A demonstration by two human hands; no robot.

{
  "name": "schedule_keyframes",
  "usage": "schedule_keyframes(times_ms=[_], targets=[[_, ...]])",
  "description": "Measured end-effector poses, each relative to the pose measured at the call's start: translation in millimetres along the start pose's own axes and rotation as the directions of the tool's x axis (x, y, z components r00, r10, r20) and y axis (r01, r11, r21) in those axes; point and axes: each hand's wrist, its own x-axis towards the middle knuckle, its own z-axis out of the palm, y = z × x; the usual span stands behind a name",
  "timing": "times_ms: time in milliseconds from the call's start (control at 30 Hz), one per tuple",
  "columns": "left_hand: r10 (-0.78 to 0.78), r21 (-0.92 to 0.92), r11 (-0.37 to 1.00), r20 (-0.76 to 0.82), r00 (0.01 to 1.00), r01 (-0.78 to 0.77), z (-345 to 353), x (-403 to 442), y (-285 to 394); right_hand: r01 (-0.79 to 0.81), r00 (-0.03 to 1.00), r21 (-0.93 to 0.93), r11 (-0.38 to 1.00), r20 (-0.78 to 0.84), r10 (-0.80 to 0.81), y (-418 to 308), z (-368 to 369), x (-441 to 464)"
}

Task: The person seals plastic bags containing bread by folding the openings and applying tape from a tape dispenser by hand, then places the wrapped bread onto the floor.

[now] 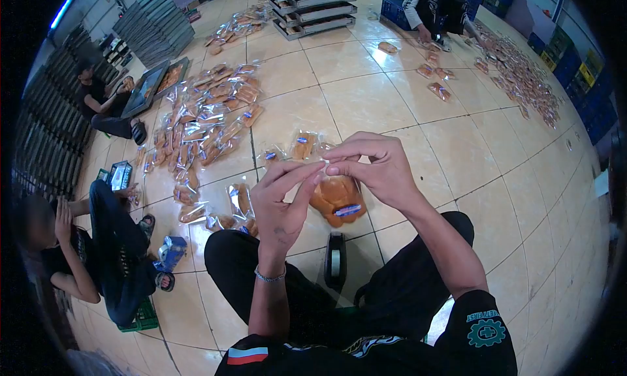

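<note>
A clear plastic bag of bread (336,196) with a blue-and-white label hangs in front of me, held at its gathered top. My left hand (290,190) pinches the bag's neck from the left, thumb and fingertips pressed together. From the right, my right hand (375,164) grips the same neck between thumb and fingers. The fingers hide the neck itself. Below the bread, a black tape dispenser (336,262) with a roll of tape stands on the floor between my legs. Just beyond my hands lies another bagged bread (304,144).
Many bagged breads (209,115) are piled ahead-left on the tiled floor (294,76), with more packets (522,76) far right. Stacked trays (313,10) stand at the back. One person (111,245) sits at left, another (104,102) farther back, and a third (437,14) crouches at far right.
</note>
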Motion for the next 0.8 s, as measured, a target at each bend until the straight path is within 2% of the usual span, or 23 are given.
schedule_keyframes(times_ms=[67, 100, 167, 300, 367, 400, 500, 567, 600, 667, 700, 767, 800], targets=[[-0.139, 0.062, 0.988, -0.016, 0.990, 0.139, -1.3, -4.9, 5.7, -0.028, 1.000, -0.027, 0.999, 0.003, 0.028, 1.6, -2.8, -0.5], [-0.142, 0.063, 0.988, -0.014, 0.990, 0.143, -0.4, -6.4, 8.3, -0.031, 1.000, -0.025, 0.999, 0.003, 0.031, 2.2, -5.2, -0.9], [-0.113, 0.185, 0.975, -0.057, 0.992, 0.122, 2.9, -6.9, 12.1, 0.102, 0.994, -0.353, 0.930, 0.066, -0.084, 2.2, -10.8, 0.7], [-0.131, 0.136, 0.982, -0.031, 0.991, 0.134, 4.3, -6.4, 1.2, 0.154, 0.984, -0.363, 0.919, 0.138, -0.110, 9.1, -6.5, 0.4], [-0.229, 0.004, 0.973, -0.038, 0.973, 0.230, 5.8, -5.5, -1.9, -0.055, 0.989, -0.222, 0.973, 0.123, 0.083, 10.7, -4.0, -0.1], [-0.231, 0.004, 0.973, -0.041, 0.972, 0.232, 5.7, -5.4, -3.5, -0.055, 0.988, -0.222, 0.974, 0.126, 0.084, 9.6, -2.1, -0.2], [-0.214, 0.031, 0.976, -0.054, 0.975, 0.216, 5.9, -6.9, -10.5, -0.211, 0.974, -0.005, 0.977, 0.084, 0.211, 7.5, 4.2, -2.1], [-0.388, -0.151, 0.913, -0.047, 0.920, 0.378, 5.7, -8.6, -17.2, 0.094, 0.995, -0.169, 0.981, 0.052, -0.086, 14.3, 8.2, -2.1], [-0.389, -0.151, 0.913, -0.051, 0.920, 0.378, 3.9, -7.9, -18.0, 0.095, 0.995, -0.168, 0.981, 0.056, -0.087, 16.3, 7.8, -2.7], [-0.424, -0.301, 0.862, 0.013, 0.906, 0.408, 0.0, -6.9, -19.8, 0.063, 0.993, -0.194, 0.979, 0.109, -0.042, 19.0, 4.4, -5.0], [-0.426, -0.303, 0.861, 0.010, 0.905, 0.409, 0.2, -6.6, -19.8, 0.062, 0.993, -0.194, 0.979, 0.112, -0.041, 17.6, 3.7, -5.2], [-0.438, -0.389, 0.820, 0.044, 0.898, 0.420, 1.6, -5.7, -18.3, -0.281, 0.958, -0.066, 0.958, 0.045, 0.284, 12.0, 1.6, -6.4], [-0.439, -0.391, 0.819, 0.044, 0.898, 0.420, 1.0, -3.8, -16.6, -0.281, 0.958, -0.068, 0.957, 0.045, 0.285, 10.1, -0.4, -6.9]])
